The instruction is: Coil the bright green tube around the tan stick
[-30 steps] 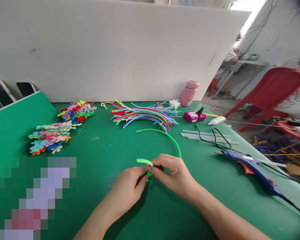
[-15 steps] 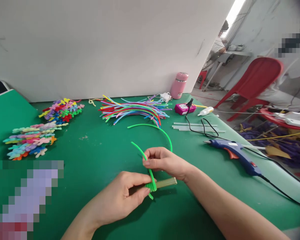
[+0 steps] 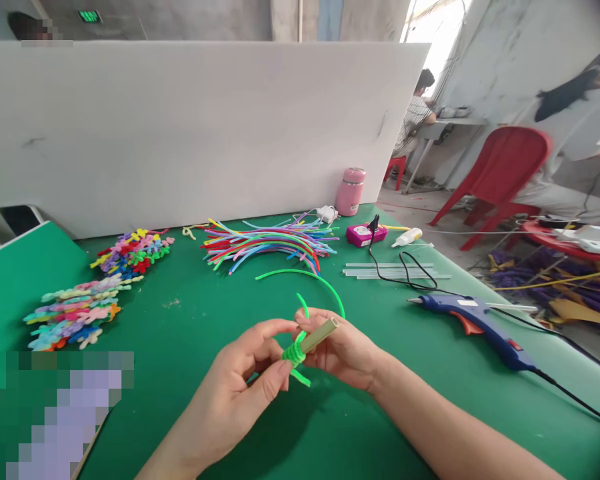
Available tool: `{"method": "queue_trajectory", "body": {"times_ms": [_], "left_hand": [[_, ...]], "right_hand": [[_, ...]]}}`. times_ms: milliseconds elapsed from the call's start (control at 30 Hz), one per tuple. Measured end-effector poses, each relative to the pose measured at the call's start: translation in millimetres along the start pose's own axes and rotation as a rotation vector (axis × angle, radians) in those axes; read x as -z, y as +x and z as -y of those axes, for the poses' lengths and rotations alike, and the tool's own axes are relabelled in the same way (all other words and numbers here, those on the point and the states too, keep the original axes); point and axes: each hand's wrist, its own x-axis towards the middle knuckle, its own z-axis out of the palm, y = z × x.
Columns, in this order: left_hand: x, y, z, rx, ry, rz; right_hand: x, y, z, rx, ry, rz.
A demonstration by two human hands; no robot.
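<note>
Green table (image 3: 190, 333) w/ a white board behind was the worksurface. Left hand (image 3: 240, 393) pinched the green pipe cleaner (image 3: 294, 353) coiled round a tan stick (image 3: 319, 335); right hand (image 3: 343, 350) gripped the stick, both raised just above the table near its front. Pipe cleaner's free end arced back toward the colored bundle (image 3: 267, 241). Finished shapes (image 3: 95, 287) lay well left, glue gun (image 3: 475, 320) & glue sticks (image 3: 395, 270) to the right.

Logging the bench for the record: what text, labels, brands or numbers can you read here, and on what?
No text can be read.
Green sign above the white board: glyphs too small.
Blue glue gun: white label blurred.
Pink box: white label, nothing legible.
Pink bottle: no print shows.
</note>
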Motion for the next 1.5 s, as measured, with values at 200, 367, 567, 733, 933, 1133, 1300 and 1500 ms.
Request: {"method": "queue_trajectory", "body": {"times_ms": [200,367,567,733,933,1133,1300,1500], "left_hand": [[-5.6,3,14,0.033,-0.31,-0.062],[-3.7,3,21,0.152,-0.636,-0.187],[0.6,9,29,0.136,-0.74,-0.273],[2.1,12,34,0.115,-0.633,-0.357],[-0.7,13,39,0.135,-0.455,-0.426],[-4.2,13,37,0.179,-0.301,-0.491],[-5.1,12,37,0.195,-0.241,-0.483],[-2.7,12,40,0.176,-0.171,-0.44]], "right_hand": [[0,1,-1,0.029,0.209,0.017],[1,4,-7,0.057,0.333,0.033],[2,8,-16,0.178,0.141,-0.093],[2,7,-20,0.264,-0.116,-0.186],[-1,5,-22,0.422,-0.444,-0.212],[0,2,-25,0.579,-0.693,-0.156],[1,0,-26,0.699,-0.847,-0.122],[-1,0,-25,0.773,-0.966,-0.086]]}}
